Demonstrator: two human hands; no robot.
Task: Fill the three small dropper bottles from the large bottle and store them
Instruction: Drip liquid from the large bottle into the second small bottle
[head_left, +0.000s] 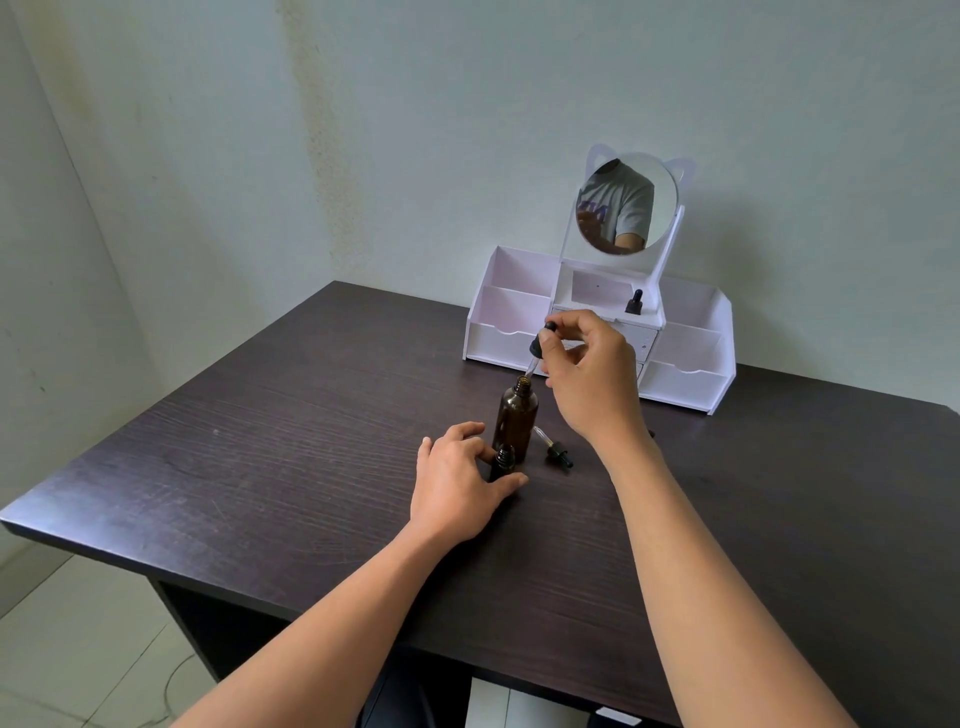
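Note:
A tall amber large bottle (514, 415) stands uncapped on the dark table (291, 441). My right hand (587, 374) pinches a black dropper cap (540, 345) above it, the glass tube pointing into the bottle's neck. My left hand (457, 483) grips a small open dropper bottle (503, 464) standing just in front of the large bottle. Another dropper cap (557, 451) lies on the table to the right of the bottles. One capped small dropper bottle (634, 302) stands in the middle compartment of the white organizer (498, 332).
The white organizer has a round mirror (626, 205) with cat ears and stands at the table's far edge against the wall. The table's left and front edges drop to a tiled floor.

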